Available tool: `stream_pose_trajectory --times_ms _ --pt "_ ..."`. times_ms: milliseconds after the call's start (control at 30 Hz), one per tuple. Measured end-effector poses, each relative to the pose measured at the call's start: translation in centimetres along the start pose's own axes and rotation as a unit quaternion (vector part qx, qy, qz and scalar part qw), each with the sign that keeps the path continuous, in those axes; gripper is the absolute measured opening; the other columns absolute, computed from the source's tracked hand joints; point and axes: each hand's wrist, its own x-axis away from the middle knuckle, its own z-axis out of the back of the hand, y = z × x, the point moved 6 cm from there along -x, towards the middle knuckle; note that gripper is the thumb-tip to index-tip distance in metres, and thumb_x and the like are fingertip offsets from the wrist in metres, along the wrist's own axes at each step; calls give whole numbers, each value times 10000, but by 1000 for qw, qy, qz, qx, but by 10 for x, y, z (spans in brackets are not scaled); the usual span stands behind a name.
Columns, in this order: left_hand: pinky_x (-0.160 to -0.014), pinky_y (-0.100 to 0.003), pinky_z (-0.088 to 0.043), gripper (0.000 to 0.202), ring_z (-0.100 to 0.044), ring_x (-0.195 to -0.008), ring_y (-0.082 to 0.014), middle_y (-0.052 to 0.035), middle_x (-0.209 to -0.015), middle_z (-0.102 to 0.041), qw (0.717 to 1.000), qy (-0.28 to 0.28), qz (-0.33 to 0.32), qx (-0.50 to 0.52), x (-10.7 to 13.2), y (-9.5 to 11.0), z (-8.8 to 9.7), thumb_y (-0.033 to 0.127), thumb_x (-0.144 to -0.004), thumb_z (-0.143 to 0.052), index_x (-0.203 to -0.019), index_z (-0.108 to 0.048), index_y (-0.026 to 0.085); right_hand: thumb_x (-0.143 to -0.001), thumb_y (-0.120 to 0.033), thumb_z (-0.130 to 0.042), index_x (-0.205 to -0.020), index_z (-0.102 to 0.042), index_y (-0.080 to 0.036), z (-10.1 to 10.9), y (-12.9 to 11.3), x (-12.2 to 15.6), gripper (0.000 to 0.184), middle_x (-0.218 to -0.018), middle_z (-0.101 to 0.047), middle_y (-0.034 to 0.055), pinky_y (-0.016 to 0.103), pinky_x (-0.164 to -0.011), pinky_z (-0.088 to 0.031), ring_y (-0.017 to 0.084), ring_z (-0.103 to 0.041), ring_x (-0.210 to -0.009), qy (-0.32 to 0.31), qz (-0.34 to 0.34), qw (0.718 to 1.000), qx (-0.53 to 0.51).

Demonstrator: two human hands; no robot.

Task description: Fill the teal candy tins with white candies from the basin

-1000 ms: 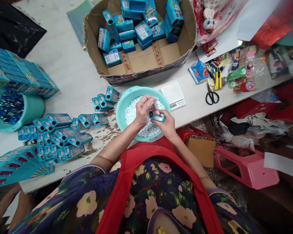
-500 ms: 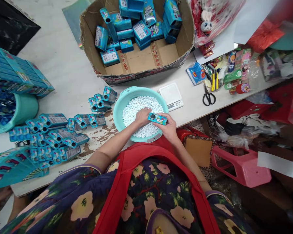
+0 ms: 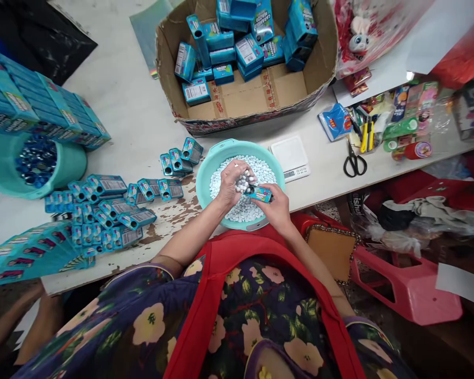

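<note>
Just above a turquoise basin (image 3: 204, 181) full of small white candies (image 3: 245, 210), my left hand (image 3: 229, 184) is curled around a heap of the same candies, some showing at its finger edge. My right hand (image 3: 275, 205) grips a small blue candy tin (image 3: 260, 193) lying sideways, its end with the hole facing the left hand. The candies in the left hand are against or very near that end; the hole itself is mostly covered by them. Several similar blue tins (image 3: 177, 159) stand on the table left of the basin.
A cardboard box (image 3: 256, 113) holding blue tins stands behind the basin. A white digital scale (image 3: 290, 155) is beside it, with black scissors (image 3: 354, 162) farther right. Stacked tins (image 3: 106, 216) and a bucket of dark blue pieces (image 3: 73, 171) are at left. A pink stool (image 3: 411, 284) stands right.
My left hand has come up out of the candies with a handful and moved to the tin's end. My right hand still holds the tin. The camera view has shifted left.
</note>
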Motion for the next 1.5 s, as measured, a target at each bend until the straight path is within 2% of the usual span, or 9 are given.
stream_pose_trajectory --times_ms 100,267,500,733,867,1033,1200,1333,1500 --pt "-586 -246 -500 214 -612 -604 -107 16 -720 -609 999 14 -34 15 2 8 -8 347 -760 -678 -829 -554 187 -715 -292 -766 -1006 -681 -231 -5 -7 -3 309 -990 -691 43 370 -868 -503 235 -646 -952 -5 7 1000 3" --pt "-566 -232 -482 258 -594 -574 -99 36 -634 -554 997 31 -75 -18 -2 13 -11 373 -749 -700 -738 -519 188 -712 -327 -775 -988 -684 -243 -1 -13 -8 302 -954 -679 32 359 -842 -500 231 -641 -926 3 8 1000 -10" --pt "-567 -234 -505 306 -602 -576 -95 35 -665 -579 995 46 -54 -63 -2 14 -17 445 -761 -705 -788 -525 198 -682 -335 -797 -976 -686 -244 5 -13 -9 327 -956 -680 24 363 -857 -494 232 -643 -929 8 -11 1000 -26" --pt "-573 -233 -512 337 -601 -574 -94 34 -638 -574 996 49 -49 -62 -3 14 -21 449 -752 -719 -723 -510 186 -666 -281 -802 -969 -683 -229 2 -12 -11 330 -945 -676 21 345 -838 -490 227 -643 -923 7 -2 999 -35" --pt "-541 -234 -494 348 -600 -565 -104 22 -634 -584 997 23 -16 -77 -3 7 -23 476 -753 -713 -709 -529 184 -654 -275 -799 -923 -677 -234 -3 -10 -13 298 -918 -674 11 341 -819 -489 222 -639 -892 -7 -19 999 -25" --pt "-615 -249 -497 353 -591 -599 -99 12 -639 -566 991 24 -100 -90 0 17 -23 454 -788 -686 -636 -533 175 -701 -291 -774 -971 -679 -245 5 -19 -13 290 -944 -678 19 352 -842 -490 224 -636 -919 19 11 999 -33" --pt "-597 -257 -479 283 -582 -565 -109 41 -622 -574 987 39 -126 -95 4 23 -24 446 -771 -708 -918 -602 228 -705 -277 -765 -983 -679 -256 6 -24 -14 291 -959 -681 16 356 -853 -490 224 -637 -932 18 20 999 -41" --pt "-609 -258 -472 241 -564 -575 -103 30 -641 -577 985 18 -138 -106 4 25 -26 427 -796 -698 -881 -616 217 -710 -274 -754 -980 -678 -256 0 -25 -16 282 -962 -686 15 357 -852 -491 225 -638 -935 16 20 999 -44" --pt "-565 -229 -438 212 -524 -562 -81 27 -673 -570 980 46 -161 -104 2 26 -21 402 -816 -690 -829 -612 205 -716 -221 -748 -980 -678 -260 0 -32 -14 275 -977 -691 25 369 -873 -486 234 -636 -959 13 55 998 -28"
